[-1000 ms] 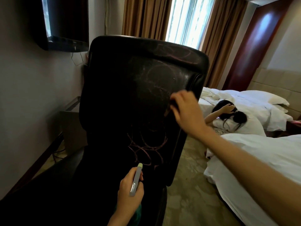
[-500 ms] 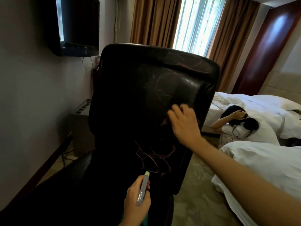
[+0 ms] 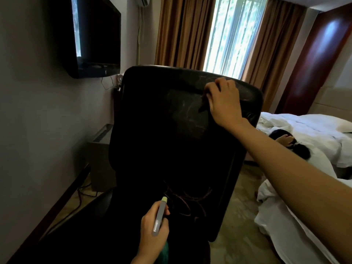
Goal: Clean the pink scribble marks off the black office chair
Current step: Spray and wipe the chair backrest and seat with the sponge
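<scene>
Keep the left hand (image 3: 152, 231) wrapped round the grey stick (image 3: 159, 216), pale tip up, parked low and off the leather. Just above that tip, find the bold pink scribble marks (image 3: 187, 201), looping and seemingly untouched on the lower back of the black office chair (image 3: 152, 141). Farther up, press with the right hand (image 3: 223, 102), fingers curled onto a small dark wad (image 3: 202, 105) (cloth or eraser, too dim to tell) against the top panel. Rub in short overlapping strokes, firm but flat, to avoid scuffing the surface. Left of those fingers, see only faint pale smears (image 3: 190, 113); just above the knuckles, expect thin lines left to clean near the top rim.
</scene>
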A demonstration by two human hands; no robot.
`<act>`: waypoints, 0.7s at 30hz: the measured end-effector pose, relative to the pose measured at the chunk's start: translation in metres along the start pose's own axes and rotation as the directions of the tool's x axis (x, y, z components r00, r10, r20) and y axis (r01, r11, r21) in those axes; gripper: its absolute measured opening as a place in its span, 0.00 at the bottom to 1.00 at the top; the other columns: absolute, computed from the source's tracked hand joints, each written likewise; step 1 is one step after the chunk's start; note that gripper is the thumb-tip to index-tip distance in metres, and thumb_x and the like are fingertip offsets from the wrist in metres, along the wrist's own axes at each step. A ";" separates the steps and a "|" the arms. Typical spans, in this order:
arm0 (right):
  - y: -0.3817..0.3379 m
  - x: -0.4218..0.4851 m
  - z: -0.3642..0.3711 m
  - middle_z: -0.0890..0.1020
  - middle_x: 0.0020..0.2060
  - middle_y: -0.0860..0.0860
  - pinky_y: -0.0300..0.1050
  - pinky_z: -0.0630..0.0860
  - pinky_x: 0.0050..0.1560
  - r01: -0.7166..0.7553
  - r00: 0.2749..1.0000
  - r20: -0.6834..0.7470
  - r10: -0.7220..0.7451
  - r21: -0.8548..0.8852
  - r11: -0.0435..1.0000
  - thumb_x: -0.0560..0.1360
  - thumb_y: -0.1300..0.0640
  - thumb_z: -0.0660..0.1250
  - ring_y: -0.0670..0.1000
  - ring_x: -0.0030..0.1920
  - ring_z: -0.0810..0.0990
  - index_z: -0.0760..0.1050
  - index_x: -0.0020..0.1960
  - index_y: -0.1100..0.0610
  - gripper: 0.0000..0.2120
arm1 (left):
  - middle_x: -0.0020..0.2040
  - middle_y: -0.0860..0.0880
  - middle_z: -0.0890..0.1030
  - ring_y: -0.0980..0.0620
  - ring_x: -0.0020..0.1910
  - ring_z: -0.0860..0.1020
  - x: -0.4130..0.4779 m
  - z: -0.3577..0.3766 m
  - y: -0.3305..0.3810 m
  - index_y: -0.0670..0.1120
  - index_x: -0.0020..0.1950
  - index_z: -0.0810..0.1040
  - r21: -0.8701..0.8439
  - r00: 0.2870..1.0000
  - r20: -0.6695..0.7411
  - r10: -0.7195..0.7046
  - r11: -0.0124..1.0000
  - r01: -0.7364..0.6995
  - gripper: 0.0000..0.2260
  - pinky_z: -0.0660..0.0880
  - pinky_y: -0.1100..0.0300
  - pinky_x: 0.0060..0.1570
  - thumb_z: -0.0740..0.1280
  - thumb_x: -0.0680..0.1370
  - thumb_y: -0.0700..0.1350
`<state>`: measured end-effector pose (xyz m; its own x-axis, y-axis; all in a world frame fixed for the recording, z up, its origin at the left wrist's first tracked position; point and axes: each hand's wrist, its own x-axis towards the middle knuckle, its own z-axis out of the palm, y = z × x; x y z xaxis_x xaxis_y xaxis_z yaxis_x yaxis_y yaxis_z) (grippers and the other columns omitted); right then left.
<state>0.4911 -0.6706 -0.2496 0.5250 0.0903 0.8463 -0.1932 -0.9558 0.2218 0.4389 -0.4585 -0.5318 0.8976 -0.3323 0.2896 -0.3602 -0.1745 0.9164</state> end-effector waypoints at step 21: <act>-0.045 0.012 0.007 0.73 0.58 0.61 0.52 0.68 0.45 -0.022 0.999 -0.039 0.023 0.019 1.000 0.75 0.59 0.62 0.62 0.53 0.70 0.74 0.56 0.61 0.11 | 0.46 0.56 0.72 0.49 0.47 0.74 0.011 -0.038 -0.034 0.53 0.59 0.65 0.117 0.980 0.091 -0.179 0.979 0.168 0.18 0.66 0.66 0.45 0.63 0.77 0.32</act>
<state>0.5117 -0.6285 -0.2531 0.4880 0.0788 0.8693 -0.1888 -0.9628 0.1933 0.4707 -0.4214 -0.5493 0.9208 -0.3784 0.0942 -0.2311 -0.3350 0.9134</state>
